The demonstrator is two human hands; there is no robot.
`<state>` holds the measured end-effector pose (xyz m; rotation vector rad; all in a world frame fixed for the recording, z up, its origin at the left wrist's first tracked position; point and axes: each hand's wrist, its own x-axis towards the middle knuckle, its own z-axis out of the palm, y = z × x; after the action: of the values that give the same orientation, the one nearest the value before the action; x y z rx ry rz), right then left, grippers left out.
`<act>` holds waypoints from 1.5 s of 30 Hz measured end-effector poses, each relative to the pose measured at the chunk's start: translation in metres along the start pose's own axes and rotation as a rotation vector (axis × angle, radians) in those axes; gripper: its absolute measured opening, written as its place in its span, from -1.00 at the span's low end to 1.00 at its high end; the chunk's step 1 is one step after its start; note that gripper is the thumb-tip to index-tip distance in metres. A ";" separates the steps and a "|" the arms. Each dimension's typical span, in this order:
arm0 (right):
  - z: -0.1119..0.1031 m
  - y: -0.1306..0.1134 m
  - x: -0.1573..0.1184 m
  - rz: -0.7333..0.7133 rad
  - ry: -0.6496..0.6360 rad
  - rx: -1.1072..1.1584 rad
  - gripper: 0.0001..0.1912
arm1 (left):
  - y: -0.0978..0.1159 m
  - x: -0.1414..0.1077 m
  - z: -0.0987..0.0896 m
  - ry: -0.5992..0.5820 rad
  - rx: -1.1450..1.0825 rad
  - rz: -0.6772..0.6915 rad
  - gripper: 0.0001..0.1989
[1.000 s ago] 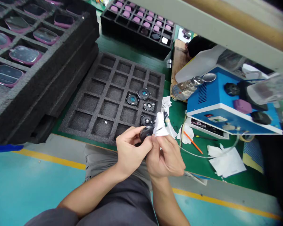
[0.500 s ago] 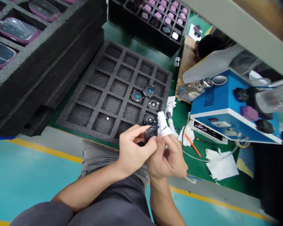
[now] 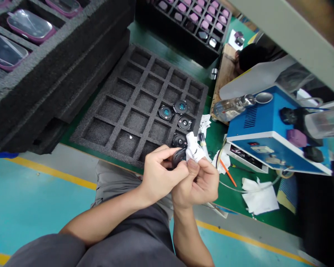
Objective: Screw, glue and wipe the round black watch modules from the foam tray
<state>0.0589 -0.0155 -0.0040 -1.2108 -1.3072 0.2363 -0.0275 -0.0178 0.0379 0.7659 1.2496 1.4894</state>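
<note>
My left hand grips a round black part between thumb and fingers. Pinched in my right hand is a white cloth, which touches the right side of that part. Both hands are close together at the near right corner of a grey foam tray. Several round black pieces lie on the tray's right side, among them one with a teal centre and one with a silver centre. My fingers hide some of the held part.
Stacked foam trays rise at the left; another tray with pink pieces stands at the back. To the right are a blue machine, a clear bottle, an orange stick and white paper. A person's head shows beyond.
The whole view has shifted slightly, so the trays and machine appear a little further right. Both hands keep their hold, and the right fingers have moved slightly around the cloth.
</note>
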 end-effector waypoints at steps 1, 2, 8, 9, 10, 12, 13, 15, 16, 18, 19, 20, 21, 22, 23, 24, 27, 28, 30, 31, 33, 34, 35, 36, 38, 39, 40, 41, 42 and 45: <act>0.000 0.000 0.000 0.002 -0.007 -0.004 -0.92 | -0.001 0.000 -0.001 -0.019 -0.011 -0.017 -0.95; -0.001 0.001 -0.001 0.004 -0.015 -0.009 -0.92 | -0.001 0.001 -0.002 -0.041 -0.025 -0.034 -0.95; -0.011 0.007 0.002 0.010 -0.076 -0.017 -0.93 | -0.003 0.008 -0.009 -0.195 -0.011 -0.066 -0.95; -0.013 0.007 0.003 0.028 -0.092 -0.013 -0.94 | -0.002 0.009 -0.011 -0.217 0.035 -0.048 -0.93; -0.015 0.006 0.004 0.052 -0.108 -0.008 -0.94 | -0.002 0.010 -0.012 -0.233 0.085 -0.026 -0.92; -0.017 0.002 0.006 0.131 -0.142 0.008 -0.91 | -0.001 0.012 -0.013 -0.253 0.176 0.013 -0.91; -0.017 -0.001 0.009 0.186 -0.160 0.029 -0.88 | -0.001 0.012 -0.013 -0.268 0.211 0.028 -0.91; -0.014 -0.009 0.015 0.308 -0.178 0.121 -0.84 | 0.000 0.013 -0.012 -0.309 0.263 0.054 -0.92; -0.012 -0.013 0.021 0.363 -0.178 0.188 -0.82 | 0.000 0.013 -0.011 -0.327 0.280 0.059 -0.93; -0.007 -0.020 0.034 0.434 -0.170 0.314 -0.81 | 0.000 0.012 -0.011 -0.325 0.276 0.031 -0.95; -0.006 -0.022 0.042 0.455 -0.171 0.356 -0.80 | 0.000 0.012 -0.012 -0.302 0.241 -0.006 -0.92; -0.006 -0.023 0.051 0.479 -0.184 0.384 -0.80 | 0.001 0.012 -0.013 -0.267 0.178 -0.056 -0.86; -0.006 -0.024 0.059 0.508 -0.205 0.404 -0.80 | 0.001 0.012 -0.015 -0.233 0.097 -0.093 -0.82; -0.008 -0.024 0.066 0.542 -0.225 0.422 -0.80 | 0.002 0.013 -0.018 -0.197 0.027 -0.111 -0.82; -0.011 -0.023 0.072 0.579 -0.239 0.447 -0.79 | 0.004 0.013 -0.020 -0.162 -0.019 -0.111 -0.82; -0.014 -0.022 0.077 0.611 -0.241 0.473 -0.79 | 0.006 0.014 -0.022 -0.128 -0.049 -0.104 -0.82; -0.022 -0.020 0.083 0.613 -0.218 0.506 -0.78 | 0.010 0.013 -0.026 -0.075 -0.108 -0.093 -0.82; -0.024 -0.019 0.083 0.589 -0.217 0.500 -0.78 | 0.011 0.012 -0.026 -0.072 -0.124 -0.098 -0.82; -0.026 -0.019 0.085 0.524 -0.224 0.476 -0.77 | 0.012 0.010 -0.027 -0.067 -0.146 -0.106 -0.81; -0.027 -0.019 0.087 0.489 -0.229 0.464 -0.77 | 0.012 0.008 -0.027 -0.058 -0.152 -0.103 -0.80; -0.026 -0.023 0.094 0.430 -0.249 0.446 -0.77 | 0.013 0.007 -0.028 -0.016 -0.165 -0.079 -0.77; -0.026 -0.026 0.100 0.411 -0.268 0.439 -0.77 | 0.015 0.007 -0.029 0.020 -0.176 -0.059 -0.76; -0.026 -0.031 0.106 0.399 -0.292 0.436 -0.76 | 0.017 0.007 -0.032 0.065 -0.190 -0.036 -0.75; -0.025 -0.037 0.113 0.393 -0.319 0.435 -0.75 | 0.019 0.009 -0.034 0.115 -0.207 -0.011 -0.75; -0.026 -0.050 0.125 0.384 -0.366 0.436 -0.72 | 0.026 0.012 -0.041 0.210 -0.246 0.046 -0.75; -0.026 -0.056 0.128 0.385 -0.384 0.445 -0.72 | 0.029 0.015 -0.044 0.246 -0.264 0.077 -0.76; -0.027 -0.061 0.127 0.396 -0.398 0.472 -0.72 | 0.032 0.017 -0.048 0.272 -0.281 0.110 -0.77; -0.028 -0.064 0.122 0.426 -0.409 0.519 -0.74 | 0.034 0.019 -0.051 0.294 -0.295 0.141 -0.78; -0.030 -0.066 0.114 0.479 -0.414 0.577 -0.76 | 0.036 0.021 -0.054 0.310 -0.305 0.167 -0.79; -0.039 -0.056 0.072 0.759 -0.439 0.699 -0.77 | 0.036 0.025 -0.061 0.333 -0.312 0.197 -0.81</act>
<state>0.0881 -0.0076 0.0902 -1.0038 -0.9191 1.4448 -0.1006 -0.0119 0.0527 0.4531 1.1639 1.9785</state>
